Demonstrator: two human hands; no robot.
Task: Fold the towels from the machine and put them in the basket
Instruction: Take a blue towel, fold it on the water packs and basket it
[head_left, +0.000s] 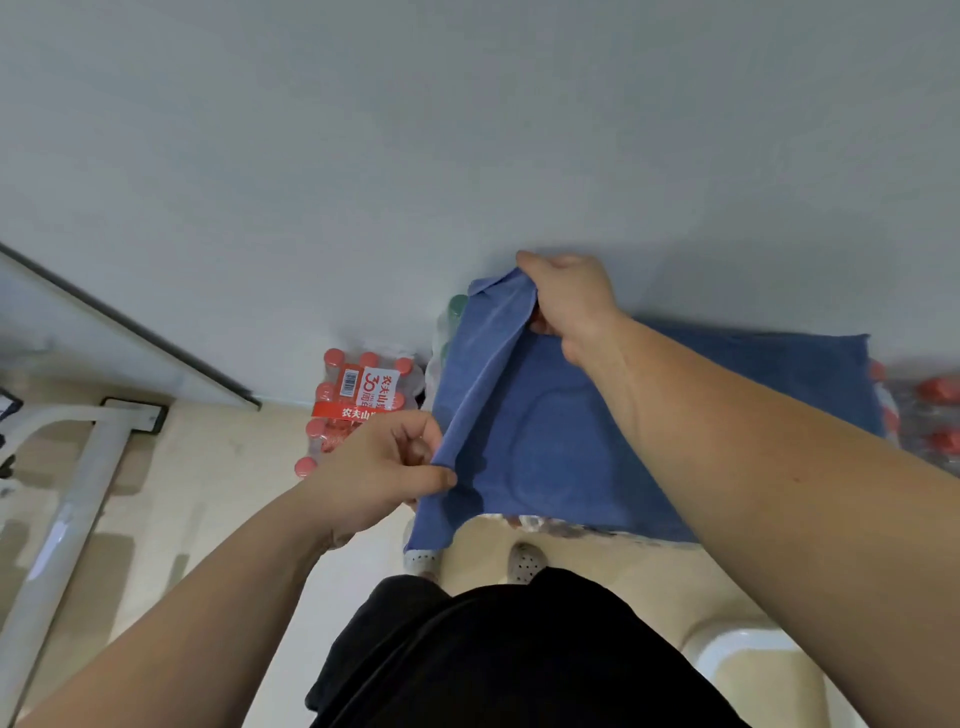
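Observation:
A blue towel (550, 441) lies spread over packs of bottles against the white wall. Its left edge is lifted into a raised fold. My left hand (384, 467) pinches the near left corner of that fold between thumb and fingers. My right hand (566, 296) grips the far left corner up by the wall, with my forearm crossing above the cloth. The towel's right part stays flat, and its near edge hangs down over the front of the packs. No machine is in view. A white rounded rim (737, 644) at the bottom right may be the basket; I cannot tell.
A shrink-wrapped pack of red-capped water bottles (358, 405) stands on the beige floor left of the towel. More red-capped bottles (930, 415) sit at the right edge. A white table leg and frame (67, 499) run down the left. My feet in white perforated shoes (524, 561) stand just below the towel.

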